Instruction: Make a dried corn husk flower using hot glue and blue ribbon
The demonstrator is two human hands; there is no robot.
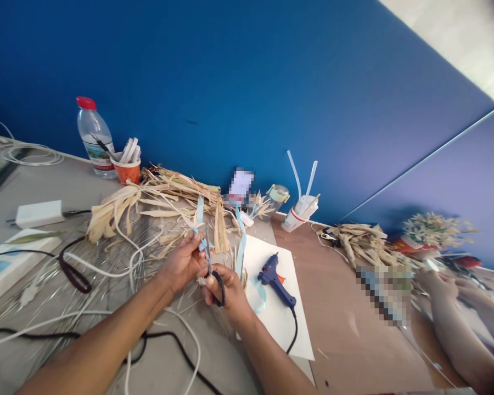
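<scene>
My left hand (184,262) is closed, pinching a light blue ribbon (200,209) beside a pale dried-husk piece. Its fingertips partly hide what they hold. In my right hand (230,293) is a pair of scissors (219,286) with black handles, blades pointing up past the ribbon at my left fingertips. Whether the blades are open or touch the ribbon I cannot make out. Dried corn husks (181,184) lie just beyond both hands. To the right, a blue glue gun (278,280) rests on white paper (298,323), near a curl of blue ribbon (258,296).
Thin wires and white and black cables (185,343) cover the left side. A bottle (94,140), an orange cup (127,171), a jar (278,195) and a cup with straws (294,219) line the blue wall. Another person's hands (438,288) are at the far right.
</scene>
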